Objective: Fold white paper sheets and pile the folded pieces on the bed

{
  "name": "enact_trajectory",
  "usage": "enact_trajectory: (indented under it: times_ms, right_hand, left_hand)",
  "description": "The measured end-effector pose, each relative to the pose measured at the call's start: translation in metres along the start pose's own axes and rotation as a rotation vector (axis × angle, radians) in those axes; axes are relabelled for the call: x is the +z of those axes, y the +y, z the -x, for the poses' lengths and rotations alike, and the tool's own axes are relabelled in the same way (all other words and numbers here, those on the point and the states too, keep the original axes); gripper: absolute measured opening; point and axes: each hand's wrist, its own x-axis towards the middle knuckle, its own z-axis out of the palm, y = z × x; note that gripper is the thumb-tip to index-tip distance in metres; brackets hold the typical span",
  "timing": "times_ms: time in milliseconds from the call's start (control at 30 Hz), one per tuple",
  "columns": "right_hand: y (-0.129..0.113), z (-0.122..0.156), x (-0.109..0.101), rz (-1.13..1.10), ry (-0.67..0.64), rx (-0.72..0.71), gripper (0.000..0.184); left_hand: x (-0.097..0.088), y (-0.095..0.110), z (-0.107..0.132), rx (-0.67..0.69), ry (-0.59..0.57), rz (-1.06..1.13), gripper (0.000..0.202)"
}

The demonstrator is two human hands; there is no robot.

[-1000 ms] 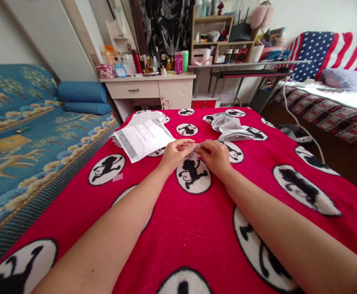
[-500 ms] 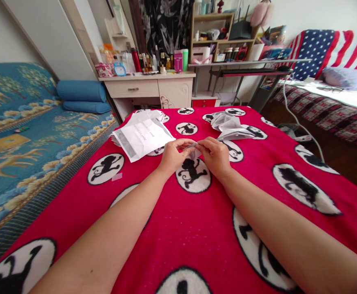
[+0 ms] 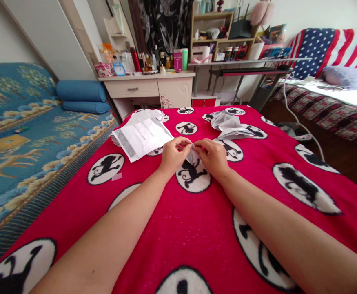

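My left hand [image 3: 174,154] and my right hand [image 3: 211,156] meet over the middle of the red blanket [image 3: 178,228]. Between their fingertips is a small greyish folded paper [image 3: 191,155], pinched from both sides and partly hidden by the fingers. Just beyond my left hand lies a stack of printed white sheets [image 3: 144,136], the top one with a grey band along one side. Past my right hand sits a loose heap of folded grey-white papers [image 3: 229,125]. A small pale strip [image 3: 117,177] rests on the blanket left of my left forearm.
A blue patterned sofa [image 3: 28,134] runs along the left. Behind the blanket stand a white dresser [image 3: 141,87] crowded with bottles and a desk [image 3: 245,63] with shelves. A white cable [image 3: 300,126] hangs at the right, near a bed [image 3: 331,110].
My right hand has shifted slightly left, and its fingers have changed position on the small paper. My left hand has barely moved. The stack and the heap stay put.
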Motion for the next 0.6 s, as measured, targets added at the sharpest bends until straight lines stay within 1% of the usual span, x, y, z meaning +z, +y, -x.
enact_trajectory:
  times_ms: [233,400,500,600]
  right_hand:
    - [-0.008,0.003,-0.004,0.108,0.068,0.006,0.017]
    - [-0.015,0.005,-0.005,0.168,0.082,-0.007,0.014]
    - [-0.017,0.005,-0.005,0.196,0.084,-0.002,0.015]
    - [-0.018,0.005,-0.004,0.216,0.075,0.010,0.013]
  left_hand:
    - [-0.001,0.004,-0.001,-0.011,0.009,0.095,0.010]
    - [0.000,0.006,0.000,0.035,-0.011,0.084,0.010]
    - [0.001,0.006,0.002,0.090,-0.037,0.037,0.010]
    - [0.001,0.007,0.004,0.136,-0.045,-0.077,0.010]
